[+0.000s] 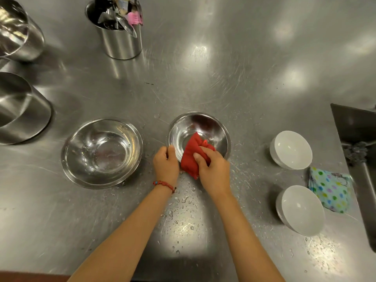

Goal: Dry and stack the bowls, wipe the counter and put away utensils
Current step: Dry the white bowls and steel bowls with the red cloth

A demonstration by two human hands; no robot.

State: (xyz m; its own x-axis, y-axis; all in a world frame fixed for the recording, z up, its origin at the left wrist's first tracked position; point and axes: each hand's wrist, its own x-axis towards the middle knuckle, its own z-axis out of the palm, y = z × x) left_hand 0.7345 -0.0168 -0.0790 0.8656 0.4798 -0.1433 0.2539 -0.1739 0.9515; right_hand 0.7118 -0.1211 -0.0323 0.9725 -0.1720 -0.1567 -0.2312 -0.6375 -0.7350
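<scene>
Steel fills the head view: we look down on a scratched, shiny worktop point(244, 68) dotted with water drops near the lower centre. At the centre of the frame we hold a small steel bowl point(205, 127), tilted a little toward us. Our left hand point(165, 163) grips its near left rim, thumb over the edge, with a red bracelet point(163, 184) on the wrist. Our right hand point(212, 169) has its grip closed round a bunched red cloth point(192, 153), which lies over the bowl's near rim and reaches down inside it.

Left of it, apart, a larger steel bowl point(101, 153) stands upright on the worktop with drops inside. At the right of the frame two white bowls stand apart from each other: one point(292, 149) at mid height, the other point(303, 210) lower down. Just beside them, further right, lies a folded cloth with coloured dots point(329, 190).

At the upper centre a steel canister point(122, 43) holds utensils, a pink brush point(134, 18) among them. Two big steel pots point(20, 110) sit along the left edge. A dark sink point(358, 123) cuts in at the right edge.
</scene>
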